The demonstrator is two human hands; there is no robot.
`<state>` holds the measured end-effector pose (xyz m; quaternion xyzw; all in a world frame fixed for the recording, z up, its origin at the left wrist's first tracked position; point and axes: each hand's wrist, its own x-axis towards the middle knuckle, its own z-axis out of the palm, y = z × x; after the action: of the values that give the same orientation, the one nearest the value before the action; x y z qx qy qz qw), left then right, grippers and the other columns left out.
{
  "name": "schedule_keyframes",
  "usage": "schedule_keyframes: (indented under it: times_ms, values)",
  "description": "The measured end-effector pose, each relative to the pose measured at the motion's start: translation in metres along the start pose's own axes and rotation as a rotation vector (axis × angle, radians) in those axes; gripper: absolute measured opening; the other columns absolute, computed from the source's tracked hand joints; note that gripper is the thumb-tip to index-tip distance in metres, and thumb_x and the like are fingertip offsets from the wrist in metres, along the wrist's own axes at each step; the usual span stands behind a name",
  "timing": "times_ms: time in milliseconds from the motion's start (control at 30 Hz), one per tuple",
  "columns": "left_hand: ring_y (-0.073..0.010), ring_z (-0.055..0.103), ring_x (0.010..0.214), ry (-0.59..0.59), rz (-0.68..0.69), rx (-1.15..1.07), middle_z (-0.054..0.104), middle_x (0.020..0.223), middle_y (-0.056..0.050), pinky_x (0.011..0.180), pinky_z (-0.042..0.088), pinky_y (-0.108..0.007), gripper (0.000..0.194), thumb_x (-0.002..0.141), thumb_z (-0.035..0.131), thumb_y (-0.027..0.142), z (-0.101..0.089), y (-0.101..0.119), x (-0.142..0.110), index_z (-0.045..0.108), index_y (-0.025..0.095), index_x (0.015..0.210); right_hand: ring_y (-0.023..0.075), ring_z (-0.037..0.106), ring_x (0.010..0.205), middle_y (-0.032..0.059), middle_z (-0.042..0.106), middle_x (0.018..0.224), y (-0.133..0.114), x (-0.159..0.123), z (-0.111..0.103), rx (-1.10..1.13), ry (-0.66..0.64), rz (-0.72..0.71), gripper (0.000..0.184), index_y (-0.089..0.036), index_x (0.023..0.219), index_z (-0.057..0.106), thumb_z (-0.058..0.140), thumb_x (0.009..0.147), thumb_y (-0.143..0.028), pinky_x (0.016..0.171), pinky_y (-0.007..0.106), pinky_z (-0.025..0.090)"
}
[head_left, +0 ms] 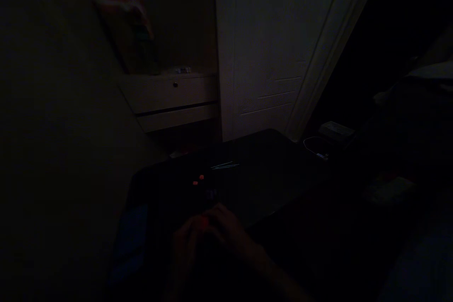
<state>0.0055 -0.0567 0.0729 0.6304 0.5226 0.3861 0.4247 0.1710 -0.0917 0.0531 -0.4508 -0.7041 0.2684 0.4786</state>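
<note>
The room is very dark. My left hand [186, 240] and my right hand [226, 226] meet low in the picture, over the near part of a dark table [269, 174]. Their fingers are pressed together around a small red thing [204, 221] that I cannot make out. Two small orange pieces [198, 180] lie on the table just beyond my hands. A few thin pale sticks [225, 165] lie farther back on the table top.
A pale drawer unit [170, 96] stands against the wall at the back, with a leaning board [127, 28] above it. A white door [276, 47] is behind the table. A box and a cable [320, 151] lie on the floor at right.
</note>
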Motion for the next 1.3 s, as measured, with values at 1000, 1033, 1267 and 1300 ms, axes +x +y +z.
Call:
schedule_keyframes:
  times_ms: [1000, 1033, 1267, 1300]
  values:
    - [-0.0312, 0.081, 0.093, -0.110, 0.009, -0.117, 0.085, 0.097, -0.010, 0.082, 0.066, -0.039, 0.037, 0.078, 0.074, 0.049, 0.012, -0.006, -0.001, 0.082, 0.018, 0.095, 0.0178, 0.064, 0.075, 0.0053, 0.070, 0.091, 0.011, -0.006, 0.008, -0.095, 0.076, 0.025, 0.009, -0.019, 0.098, 0.064, 0.062, 0.098, -0.027, 0.067, 0.027, 0.046]
    - [-0.0312, 0.081, 0.093, -0.109, 0.006, -0.119, 0.085, 0.098, -0.010, 0.082, 0.066, -0.039, 0.037, 0.077, 0.075, 0.049, 0.012, -0.007, -0.001, 0.082, 0.018, 0.095, 0.0177, 0.063, 0.075, 0.0051, 0.070, 0.090, 0.009, -0.005, 0.008, -0.095, 0.086, 0.035, 0.009, -0.019, 0.097, 0.064, 0.062, 0.098, -0.027, 0.067, 0.027, 0.046]
    - [-0.0333, 0.080, 0.099, -0.004, -0.054, -0.135, 0.085, 0.106, -0.014, 0.090, 0.065, -0.044, 0.051, 0.075, 0.073, 0.059, 0.008, -0.013, 0.005, 0.081, 0.016, 0.102, 0.0160, 0.063, 0.077, 0.0025, 0.068, 0.090, 0.001, 0.003, 0.006, 0.027, 0.121, 0.067, 0.013, -0.020, 0.105, 0.065, 0.068, 0.095, -0.026, 0.070, 0.026, 0.049]
    - [-0.0339, 0.080, 0.099, 0.016, -0.062, -0.131, 0.084, 0.106, -0.015, 0.090, 0.064, -0.044, 0.054, 0.075, 0.072, 0.061, 0.007, -0.012, 0.005, 0.081, 0.016, 0.103, 0.0152, 0.062, 0.076, 0.0017, 0.067, 0.090, 0.000, 0.003, 0.005, 0.043, 0.131, 0.078, 0.016, -0.020, 0.108, 0.063, 0.069, 0.094, -0.027, 0.069, 0.025, 0.049]
